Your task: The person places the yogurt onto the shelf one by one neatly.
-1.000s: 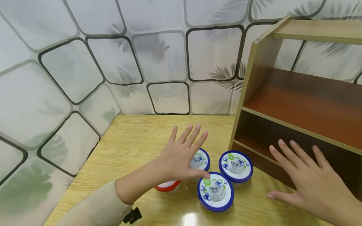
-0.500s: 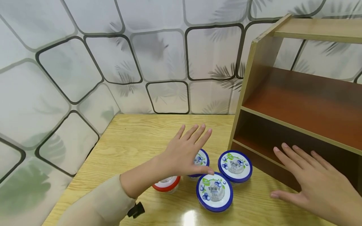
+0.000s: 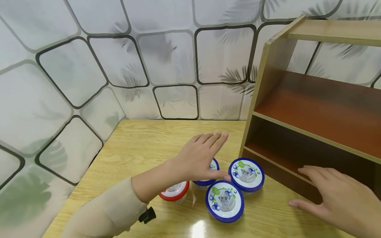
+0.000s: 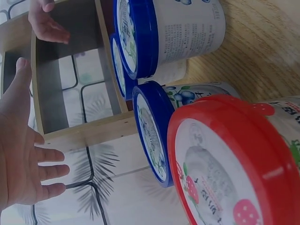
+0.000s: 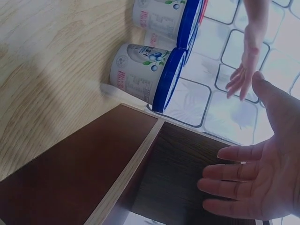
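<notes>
My left hand [image 3: 197, 160] hovers with extended fingers above a cluster of lidded tubs, holding nothing. Beneath it, a blue-lidded tub [image 3: 213, 165] with a blueberry print is partly covered from the head view. A red-lidded tub [image 3: 175, 192] with a strawberry print [image 4: 191, 185] stands to its left. Two more blue-lidded tubs stand nearby, a front one [image 3: 224, 201] and a right one [image 3: 246, 175]. All the tubs are upright on the table. My right hand [image 3: 339, 198] is in front of the shelf's lower opening, fingers relaxed; its palm [image 5: 276, 173] shows bare in the right wrist view.
A wooden shelf unit [image 3: 321, 107] with reddish-brown boards stands at the right, its near corner close to the right tub. The light wood table [image 3: 143, 142] meets a patterned wall covering [image 3: 172, 59] at the back and left.
My left hand has shifted slightly right and its fingers have drawn closer together. My right hand has lowered, its fingers tilting and bunching. The tubs stay in place.
</notes>
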`<act>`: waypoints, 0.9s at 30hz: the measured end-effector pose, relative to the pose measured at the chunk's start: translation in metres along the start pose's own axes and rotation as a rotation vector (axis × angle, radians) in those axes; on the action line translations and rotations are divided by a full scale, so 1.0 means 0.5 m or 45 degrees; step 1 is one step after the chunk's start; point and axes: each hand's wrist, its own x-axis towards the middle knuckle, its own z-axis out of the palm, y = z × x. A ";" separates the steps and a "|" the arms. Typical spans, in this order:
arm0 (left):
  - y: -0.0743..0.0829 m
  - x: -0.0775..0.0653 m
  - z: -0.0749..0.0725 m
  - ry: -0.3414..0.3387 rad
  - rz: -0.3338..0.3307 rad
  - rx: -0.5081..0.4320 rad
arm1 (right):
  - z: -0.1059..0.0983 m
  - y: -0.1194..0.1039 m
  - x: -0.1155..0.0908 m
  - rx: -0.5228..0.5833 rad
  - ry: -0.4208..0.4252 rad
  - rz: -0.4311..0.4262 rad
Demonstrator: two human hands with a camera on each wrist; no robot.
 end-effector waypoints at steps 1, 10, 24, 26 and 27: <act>0.000 0.002 -0.001 0.004 0.002 0.001 | -0.001 0.000 -0.001 0.016 0.013 -0.001; 0.000 0.013 0.000 0.126 0.023 0.034 | -0.001 0.009 -0.010 0.049 0.108 -0.013; 0.000 0.034 0.010 0.197 -0.020 0.037 | -0.007 0.019 -0.015 0.041 0.163 0.074; -0.001 0.037 0.010 0.210 -0.022 0.033 | -0.007 0.022 -0.016 0.049 0.253 0.041; -0.001 0.038 0.011 0.208 -0.023 0.030 | -0.006 0.024 -0.015 0.045 0.306 0.014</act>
